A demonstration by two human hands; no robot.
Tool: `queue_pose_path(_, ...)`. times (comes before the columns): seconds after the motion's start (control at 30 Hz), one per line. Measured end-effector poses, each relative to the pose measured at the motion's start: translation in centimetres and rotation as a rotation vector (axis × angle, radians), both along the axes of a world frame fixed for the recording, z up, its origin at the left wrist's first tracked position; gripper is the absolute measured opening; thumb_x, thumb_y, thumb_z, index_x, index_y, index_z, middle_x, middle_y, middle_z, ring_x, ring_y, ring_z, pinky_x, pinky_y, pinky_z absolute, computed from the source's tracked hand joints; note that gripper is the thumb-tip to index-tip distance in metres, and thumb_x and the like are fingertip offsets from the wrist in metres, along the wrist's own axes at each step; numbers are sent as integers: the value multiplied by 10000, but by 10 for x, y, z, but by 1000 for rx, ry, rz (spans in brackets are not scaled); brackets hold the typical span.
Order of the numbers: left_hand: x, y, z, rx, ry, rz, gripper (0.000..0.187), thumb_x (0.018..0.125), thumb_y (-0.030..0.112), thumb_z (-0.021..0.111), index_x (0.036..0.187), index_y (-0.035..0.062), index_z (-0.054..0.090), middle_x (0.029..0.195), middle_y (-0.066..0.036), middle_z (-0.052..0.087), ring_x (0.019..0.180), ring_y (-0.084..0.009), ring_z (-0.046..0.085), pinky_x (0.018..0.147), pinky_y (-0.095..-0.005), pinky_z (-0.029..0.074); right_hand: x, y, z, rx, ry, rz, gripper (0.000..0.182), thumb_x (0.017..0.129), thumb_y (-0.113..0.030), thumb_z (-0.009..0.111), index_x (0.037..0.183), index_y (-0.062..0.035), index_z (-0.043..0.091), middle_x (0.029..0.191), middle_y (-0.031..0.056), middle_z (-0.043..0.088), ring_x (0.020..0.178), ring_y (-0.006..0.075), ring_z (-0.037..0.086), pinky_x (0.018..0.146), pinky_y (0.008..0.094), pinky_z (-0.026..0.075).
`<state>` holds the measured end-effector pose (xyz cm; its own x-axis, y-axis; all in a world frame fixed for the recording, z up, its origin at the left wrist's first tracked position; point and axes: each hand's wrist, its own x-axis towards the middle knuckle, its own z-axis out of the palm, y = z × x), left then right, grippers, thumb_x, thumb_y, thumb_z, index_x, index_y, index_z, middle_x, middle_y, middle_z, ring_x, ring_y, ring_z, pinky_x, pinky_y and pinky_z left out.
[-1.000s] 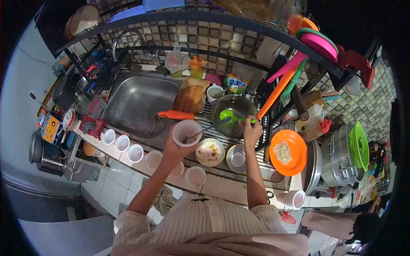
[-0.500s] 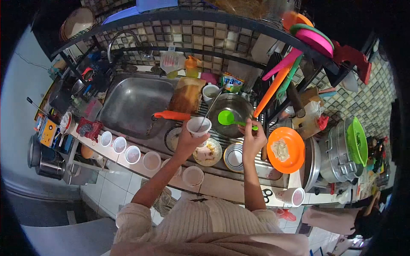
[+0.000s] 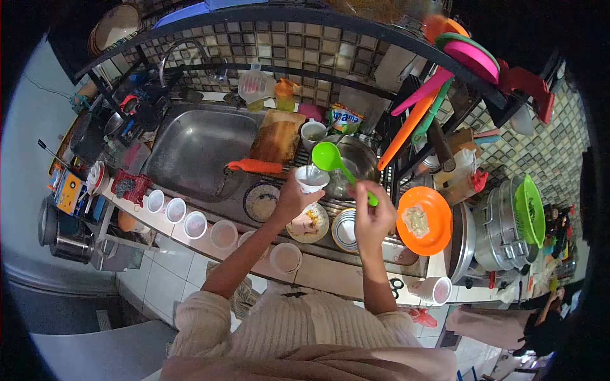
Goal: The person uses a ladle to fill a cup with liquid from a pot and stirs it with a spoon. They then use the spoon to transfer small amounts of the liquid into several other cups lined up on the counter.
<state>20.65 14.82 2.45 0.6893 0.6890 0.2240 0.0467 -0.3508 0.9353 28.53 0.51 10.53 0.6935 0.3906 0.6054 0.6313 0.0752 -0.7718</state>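
Observation:
In my left hand point(image 3: 292, 202) is a small white plastic cup point(image 3: 311, 180), held upright over the counter. My right hand point(image 3: 373, 213) grips the handle of a green ladle point(image 3: 327, 157), whose bowl is tilted over the cup's rim. Behind them stands a metal pot point(image 3: 356, 159), partly hidden by the ladle and hand. Below the cup lie a plate with food scraps point(image 3: 309, 223) and a bowl with a blue-striped rim point(image 3: 345, 228). An orange plate point(image 3: 438, 219) holding a pale, soft-looking food point(image 3: 416, 221) is right of my right hand.
Several cups point(image 3: 196, 225) line the counter's front edge. A stack of cups point(image 3: 438, 290) lies beside black scissors point(image 3: 396, 287). The sink point(image 3: 197, 152) is at left, with a cutting board point(image 3: 278, 136) and an orange-handled tool point(image 3: 255, 166) nearby. A black rack point(image 3: 286, 25) runs overhead.
The green ladle has risen from the pot and moved left to the cup, its bowl now tilted. My left hand has brought the cup slightly right and up.

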Motion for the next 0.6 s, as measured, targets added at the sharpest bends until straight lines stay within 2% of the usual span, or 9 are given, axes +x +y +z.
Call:
queue_pose_path(0.03,2,0,-1,-1,1,0,595,611,158,761,1059,-3,405,957,-139,564,881,-222,571,763,-329,443,-1,-1,0,-1,1,0,48,775,-15,585,788,32,587,770,127,623,700,204,623,639,279,477)
queue_pose_path(0.1,5,1,-7,-31,-125,-7,595,606,159,766,1055,6,406,954,-137,565,873,-219,572,755,-331,445,-1,-4,0,-18,-272,53,53,752,-3,596,799,22,599,792,115,625,744,213,620,659,281,475)
queue_pose_path(0.13,6,3,-11,-32,-124,-8,595,606,159,766,1055,6,406,954,-137,565,873,-219,572,755,-331,445,-1,-7,-3,18,-295,69,86,741,18,589,826,17,603,821,127,623,758,228,615,671,286,479)
queue_pose_path(0.37,1,12,-19,-13,-126,35,569,620,149,755,1047,8,407,986,-134,551,912,-207,557,780,-313,435,13,-8,-53,348,-66,-121,69,781,13,531,832,31,574,864,162,581,802,245,581,670,324,483)
queue_pose_path(0.4,1,14,-20,-5,-115,57,564,624,143,751,1050,9,406,995,-130,547,920,-198,553,789,-308,433,23,-7,-59,229,-229,-203,68,795,-8,533,841,26,569,867,167,563,785,256,566,687,339,472)
queue_pose_path(0.43,0,12,-10,-6,-114,56,564,624,143,751,1050,9,406,995,-130,547,920,-198,553,789,-308,433,30,-2,-60,228,-228,-205,68,795,-8,533,841,26,569,867,167,563,785,256,566,687,339,472)
queue_pose_path(0.5,-4,5,10,-188,-131,48,575,625,145,749,1062,7,401,1002,-119,541,922,-179,545,799,-302,429,40,6,-62,-34,-427,-260,84,837,-39,512,831,42,532,832,153,554,734,234,571,589,283,497)
queue_pose_path(0.57,-4,5,9,-146,-129,62,583,627,147,747,1072,3,397,1009,-106,536,923,-166,537,806,-302,426,49,13,-87,-75,-339,-244,96,843,-70,521,831,22,543,805,132,563,701,215,582,545,267,470)
queue_pose_path(0.6,-4,8,4,-134,-138,62,585,627,149,747,1074,5,398,1009,-105,536,923,-166,537,807,-302,426,50,14,-92,-158,-189,-216,99,834,-79,525,823,16,549,812,145,573,727,249,586,592,307,464)
